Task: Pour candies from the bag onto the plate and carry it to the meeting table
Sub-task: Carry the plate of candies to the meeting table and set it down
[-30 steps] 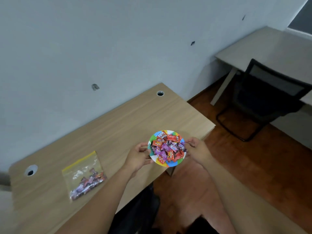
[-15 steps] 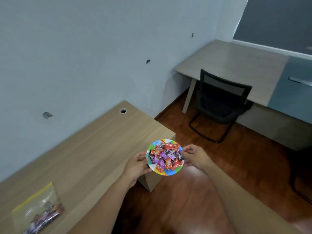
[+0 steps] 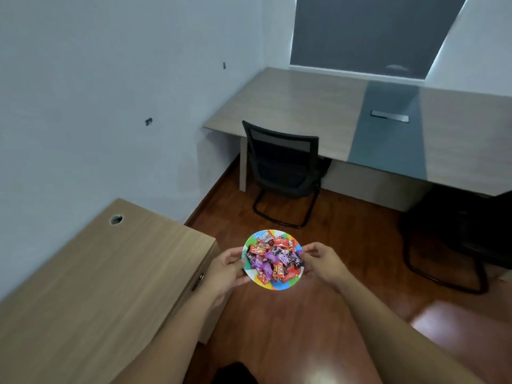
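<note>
A small round plate with a multicoloured rim is held level in the air over the wooden floor. It carries a heap of red, orange and purple wrapped candies. My left hand grips the plate's left edge and my right hand grips its right edge. The big grey meeting table with a darker blue-grey strip stands ahead, at the far right of the room. The candy bag is out of view.
The light wooden desk with a cable hole lies close on my left. A black mesh chair stands at the meeting table's near side. Another dark chair stands at the right. Reddish wooden floor stretches between.
The view has swung right and forward. The plate has left the desk's edge and now hangs over the floor; the bag has dropped out of sight and the meeting table looks nearer.
</note>
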{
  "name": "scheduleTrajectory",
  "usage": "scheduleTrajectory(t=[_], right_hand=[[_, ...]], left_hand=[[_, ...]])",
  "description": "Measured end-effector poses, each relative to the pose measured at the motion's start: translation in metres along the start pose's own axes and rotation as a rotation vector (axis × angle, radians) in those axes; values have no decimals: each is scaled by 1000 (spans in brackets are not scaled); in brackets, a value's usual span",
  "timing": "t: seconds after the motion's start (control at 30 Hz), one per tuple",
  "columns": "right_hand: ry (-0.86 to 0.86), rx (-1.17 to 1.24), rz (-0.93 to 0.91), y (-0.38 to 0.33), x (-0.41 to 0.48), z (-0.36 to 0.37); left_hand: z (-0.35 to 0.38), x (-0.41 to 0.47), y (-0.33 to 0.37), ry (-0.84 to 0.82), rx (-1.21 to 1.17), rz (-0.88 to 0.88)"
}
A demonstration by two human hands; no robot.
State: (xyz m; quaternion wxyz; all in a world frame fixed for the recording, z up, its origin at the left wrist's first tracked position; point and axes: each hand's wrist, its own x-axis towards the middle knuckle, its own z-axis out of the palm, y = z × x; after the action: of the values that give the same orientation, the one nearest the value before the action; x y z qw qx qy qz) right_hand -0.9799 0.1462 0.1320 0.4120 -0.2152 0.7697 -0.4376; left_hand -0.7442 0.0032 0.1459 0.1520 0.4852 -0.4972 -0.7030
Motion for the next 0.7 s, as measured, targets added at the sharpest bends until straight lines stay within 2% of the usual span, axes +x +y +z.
scheduleTrajectory(t=[0.23,0.4,0.7], right_hand=[[132,130,71,21,31,-71],[214,121,110,26,73,-121],[363,145,214,-10,156,-199]], left_hand=[[79,58,30,-134,96,1],[135,121,58,-227,133,-20],[218,242,119,-385,170,-65]])
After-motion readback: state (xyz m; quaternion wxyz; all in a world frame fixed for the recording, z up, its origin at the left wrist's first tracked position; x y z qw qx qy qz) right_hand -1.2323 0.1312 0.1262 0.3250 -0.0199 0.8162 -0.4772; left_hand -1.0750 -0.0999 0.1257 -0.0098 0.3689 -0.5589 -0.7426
